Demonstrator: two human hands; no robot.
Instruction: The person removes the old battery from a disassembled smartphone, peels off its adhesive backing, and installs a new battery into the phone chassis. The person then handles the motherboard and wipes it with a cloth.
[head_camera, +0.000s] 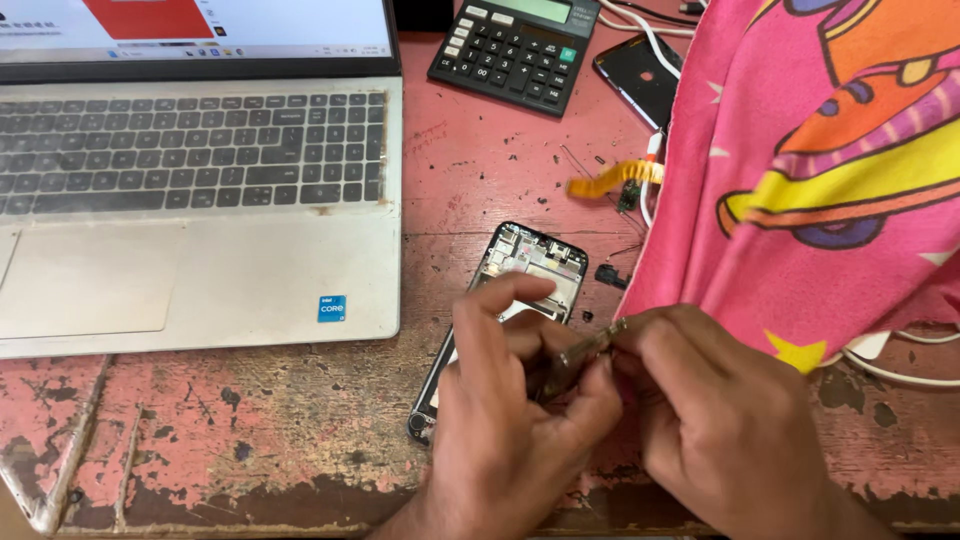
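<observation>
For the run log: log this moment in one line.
left hand: on opened phone | right hand: holds tweezers | surface: worn pink table

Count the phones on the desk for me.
2: an opened phone under the left hand, and a dark phone beside the calculator. The pink cloth may hide more.

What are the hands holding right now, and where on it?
The right hand pinches metal tweezers near their rear end; the left hand steadies the opened phone at its lower half, fingers by the tweezer tips.
</observation>
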